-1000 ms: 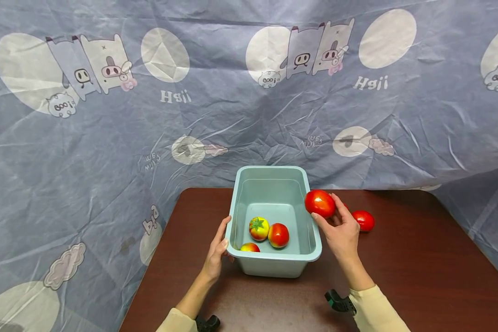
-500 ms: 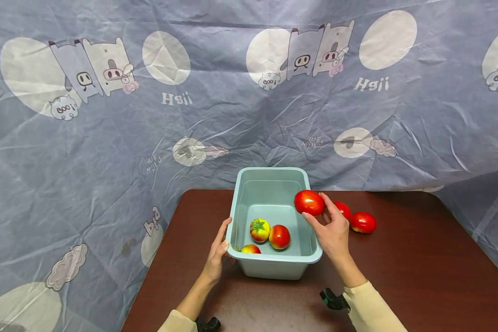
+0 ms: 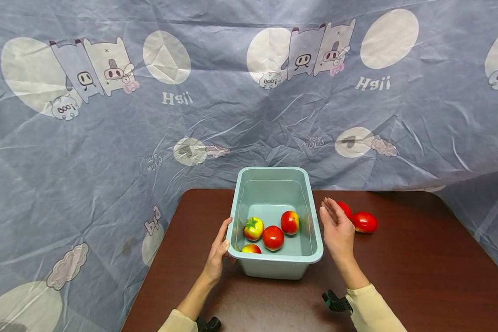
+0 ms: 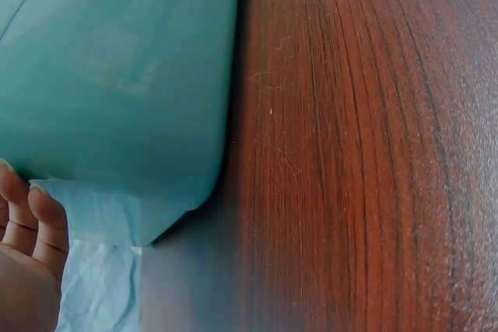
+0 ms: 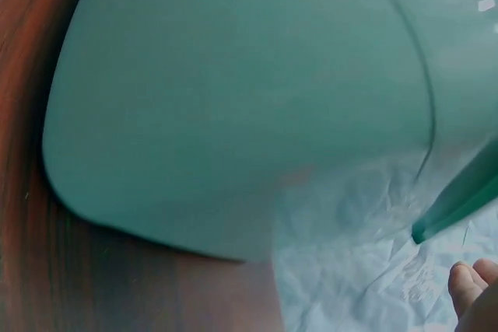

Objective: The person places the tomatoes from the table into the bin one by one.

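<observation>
Head view alone shows the four tomatoes (image 3: 273,238) inside the bin (image 3: 273,269), toward its near end; the wrist views show its outer walls down to the table (image 3: 419,267). Left hand (image 3: 216,253) grips the rim near the left front corner, fingers bent. Right hand (image 3: 338,229) is just outside the right rim, fingers together, thumb apart. Two red tomatoes (image 3: 364,222) lie beside it, one partly hidden. Tabletop: dark wood grain. Creased printed cloth (image 3: 120,138) hangs behind. Bin stands near the back edge; tabletop extends widely rightward.
</observation>
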Tool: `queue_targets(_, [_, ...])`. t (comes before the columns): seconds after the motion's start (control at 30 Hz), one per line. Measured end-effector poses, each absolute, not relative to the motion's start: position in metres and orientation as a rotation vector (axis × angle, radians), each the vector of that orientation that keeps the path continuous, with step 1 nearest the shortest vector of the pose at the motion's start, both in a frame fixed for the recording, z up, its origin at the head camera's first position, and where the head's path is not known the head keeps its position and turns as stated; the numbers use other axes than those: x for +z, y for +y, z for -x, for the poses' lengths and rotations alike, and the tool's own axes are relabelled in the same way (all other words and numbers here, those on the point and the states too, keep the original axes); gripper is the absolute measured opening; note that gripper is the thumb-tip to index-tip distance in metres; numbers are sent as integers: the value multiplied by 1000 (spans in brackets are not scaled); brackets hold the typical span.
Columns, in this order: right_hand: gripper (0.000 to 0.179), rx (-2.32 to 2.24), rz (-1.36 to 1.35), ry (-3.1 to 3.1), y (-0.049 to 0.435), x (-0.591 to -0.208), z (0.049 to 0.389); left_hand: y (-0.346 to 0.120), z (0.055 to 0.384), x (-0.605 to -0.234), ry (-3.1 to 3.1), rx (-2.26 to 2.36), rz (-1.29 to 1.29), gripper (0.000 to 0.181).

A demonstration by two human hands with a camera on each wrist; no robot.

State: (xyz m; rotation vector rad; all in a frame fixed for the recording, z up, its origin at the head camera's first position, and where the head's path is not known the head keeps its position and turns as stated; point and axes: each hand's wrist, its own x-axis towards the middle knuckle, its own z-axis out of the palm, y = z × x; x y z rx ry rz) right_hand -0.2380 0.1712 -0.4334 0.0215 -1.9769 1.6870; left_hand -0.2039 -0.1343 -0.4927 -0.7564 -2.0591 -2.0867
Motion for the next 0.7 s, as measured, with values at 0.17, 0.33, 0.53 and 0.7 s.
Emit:
queue_targets(0.17, [37,1612,140,-2016,189,-447,249,-134,205,-492,-2064,-2079,739,59])
queue_targets(0.33, [43,1651,256,-2045,213,-477,270,-134,205,-494,-2034,-2092,757,60])
queue_targets(0.53, [59,1587,275,-2174,236,-508,289,-135,206,-496,-2042,-2091,757,60])
queue_targets(0.7, [67,1410,277,-2341,252,-519,301,-134,205,-496,-2055,-2085,755,60])
